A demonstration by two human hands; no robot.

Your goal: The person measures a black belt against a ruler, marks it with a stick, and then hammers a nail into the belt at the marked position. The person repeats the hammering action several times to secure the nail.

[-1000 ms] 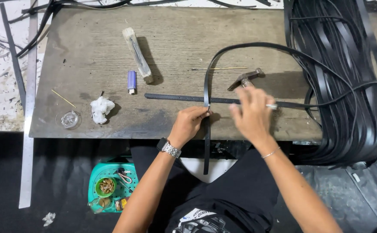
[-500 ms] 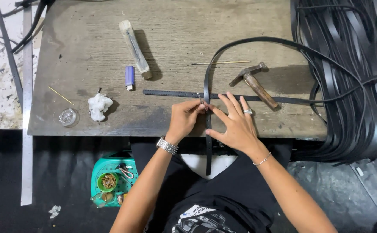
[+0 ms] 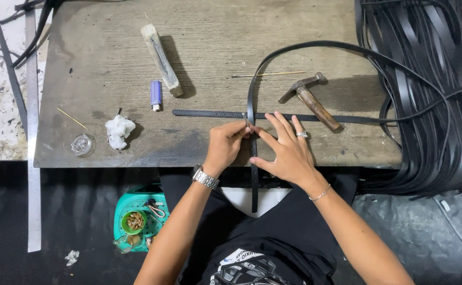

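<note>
The left hand (image 3: 225, 145) pinches a small metal pin (image 3: 245, 120) right where 2 black straps cross. The right hand (image 3: 286, 150) lies flat with open fingers, pressing the looped strap (image 3: 252, 158) onto the punched strap (image 3: 204, 113) on the wooden table (image 3: 99, 63). A hammer (image 3: 310, 100) lies near. If the flat hand lifts, the springy strap could slide, and the pin may miss its hole.

My left hand (image 3: 226, 145) wears a silver metal watch at the wrist; my right hand (image 3: 288, 150) has a ring, a thin bracelet; black printed shirt
</note>
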